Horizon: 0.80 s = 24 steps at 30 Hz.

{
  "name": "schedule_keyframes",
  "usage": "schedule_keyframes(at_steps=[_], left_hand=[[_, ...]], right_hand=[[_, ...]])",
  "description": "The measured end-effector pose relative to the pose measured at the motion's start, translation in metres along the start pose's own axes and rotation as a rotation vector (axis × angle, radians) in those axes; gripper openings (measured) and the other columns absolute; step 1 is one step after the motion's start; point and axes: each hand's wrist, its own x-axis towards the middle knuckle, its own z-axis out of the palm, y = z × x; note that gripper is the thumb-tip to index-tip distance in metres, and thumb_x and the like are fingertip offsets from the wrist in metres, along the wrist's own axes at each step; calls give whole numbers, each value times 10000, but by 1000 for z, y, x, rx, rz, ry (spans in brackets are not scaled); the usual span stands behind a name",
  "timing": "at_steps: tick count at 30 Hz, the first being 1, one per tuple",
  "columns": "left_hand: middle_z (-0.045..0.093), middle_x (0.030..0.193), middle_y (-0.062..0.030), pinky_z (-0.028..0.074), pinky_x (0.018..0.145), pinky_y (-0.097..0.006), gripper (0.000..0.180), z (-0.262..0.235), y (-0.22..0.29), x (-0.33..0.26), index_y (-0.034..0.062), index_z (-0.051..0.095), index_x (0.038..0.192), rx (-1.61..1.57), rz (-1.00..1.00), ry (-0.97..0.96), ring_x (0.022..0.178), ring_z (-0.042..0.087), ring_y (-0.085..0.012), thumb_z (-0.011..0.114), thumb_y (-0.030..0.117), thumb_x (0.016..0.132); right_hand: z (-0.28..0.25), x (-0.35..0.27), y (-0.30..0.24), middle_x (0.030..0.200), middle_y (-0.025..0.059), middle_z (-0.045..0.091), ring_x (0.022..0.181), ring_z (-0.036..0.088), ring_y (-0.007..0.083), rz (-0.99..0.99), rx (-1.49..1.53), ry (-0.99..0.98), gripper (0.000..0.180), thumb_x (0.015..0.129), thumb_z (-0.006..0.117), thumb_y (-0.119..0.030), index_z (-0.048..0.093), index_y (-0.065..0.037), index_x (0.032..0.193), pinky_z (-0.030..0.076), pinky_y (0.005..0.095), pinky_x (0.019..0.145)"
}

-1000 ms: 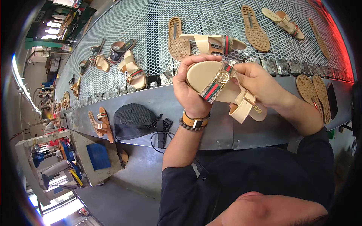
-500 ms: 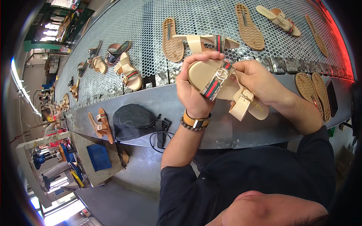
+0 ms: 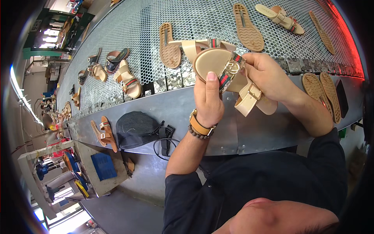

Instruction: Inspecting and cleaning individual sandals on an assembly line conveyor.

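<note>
Since a second ago both hands have lifted the beige sandal [image 3: 230, 76] slightly toward the upper centre of the frame, over the edge of the perforated conveyor [image 3: 128, 35], with the steel counter [image 3: 156, 111] below. Left hand [image 3: 208, 103] is closed round the sole with the thumb flat on the footbed; right hand [image 3: 269, 76] pinches the striped strap by its gold buckle. Judgement: keep the sole braced, work only the strap, avoid twisting the ankle strap hanging lower right.

Your dark sleeves [image 3: 202, 195] are pushed up; beside your left hand [image 3: 208, 103], an orange-strapped watch [image 3: 199, 125] and a dark bead bracelet [image 3: 196, 134].
</note>
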Motion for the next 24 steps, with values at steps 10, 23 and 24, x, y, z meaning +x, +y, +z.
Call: schedule_keyframes(at_steps=[10, 23, 24], left_hand=[[656, 1350, -270, 522, 1080, -393, 456, -9, 13, 16, -70, 523, 1411, 236, 46, -163, 1261, 653, -296, 633, -40, 969], [706, 1272, -240, 559, 1027, -371, 338, 6, 3, 17, -95, 600, 1338, 83, -165, -6, 1170, 695, -269, 605, 24, 1022], [688, 1304, -240, 572, 1017, -386, 326, 3, 2, 19, -81, 593, 1346, 18, -158, 33, 1177, 691, -280, 563, 34, 1042]], right_hand=[[-18, -13, -31, 877, 252, 691, 841, 682, 445, -178, -629, -36, 227, 979, 544, -148, 680, 32, 1008, 541, 491, 764], [-56, 0, -8, 930, 116, 743, 845, 726, 203, 43, -305, -296, 319, 1052, 585, -256, 707, 33, 1112, 575, 368, 763], [-67, 5, -1, 1043, 62, 720, 905, 680, 106, 117, 84, -357, 335, 1028, 660, -249, 692, 37, 1198, 574, 292, 785]])
